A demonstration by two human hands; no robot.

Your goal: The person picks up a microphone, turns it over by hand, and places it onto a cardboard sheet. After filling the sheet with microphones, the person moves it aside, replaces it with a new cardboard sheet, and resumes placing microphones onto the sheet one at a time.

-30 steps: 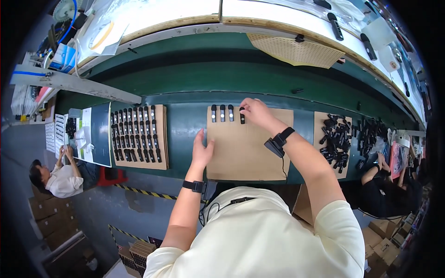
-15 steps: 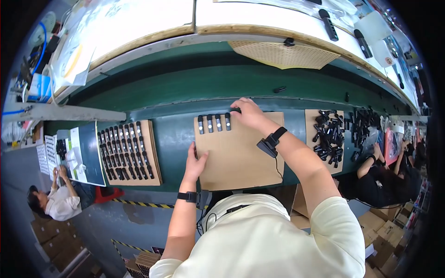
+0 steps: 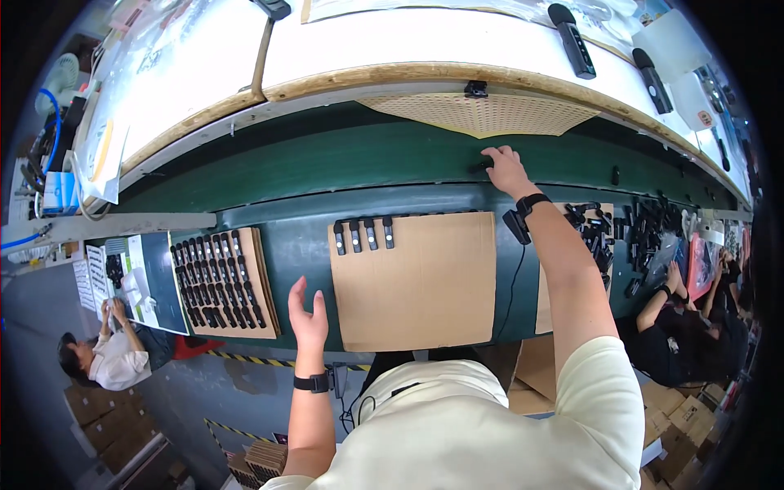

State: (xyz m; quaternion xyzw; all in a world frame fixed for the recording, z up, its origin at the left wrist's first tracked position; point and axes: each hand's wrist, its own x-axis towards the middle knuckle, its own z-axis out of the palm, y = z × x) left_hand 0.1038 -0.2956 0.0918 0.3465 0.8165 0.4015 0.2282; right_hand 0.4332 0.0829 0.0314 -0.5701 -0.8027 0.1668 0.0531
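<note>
In front of me lies a flat cardboard sheet with a short row of small black microphones near its far left corner. Dark pieces peek out just past its far edge, mostly hidden. My right hand reaches over the far green surface, its fingers closed on a small black microphone, partly covered by them. My left hand hovers at the left side of the sheet, fingers apart and holding nothing.
A cardboard stack at left bears several rows of microphones. More lie heaped on a right-hand cardboard sheet and beyond it. A white shelf with a wooden edge and a hanging perforated yellow sheet overhangs the far side. People sit at both ends.
My right hand has moved from the sheet's far edge, away and to the right, onto the microphone on the green surface. My left hand has come off the sheet and opened leftward.
</note>
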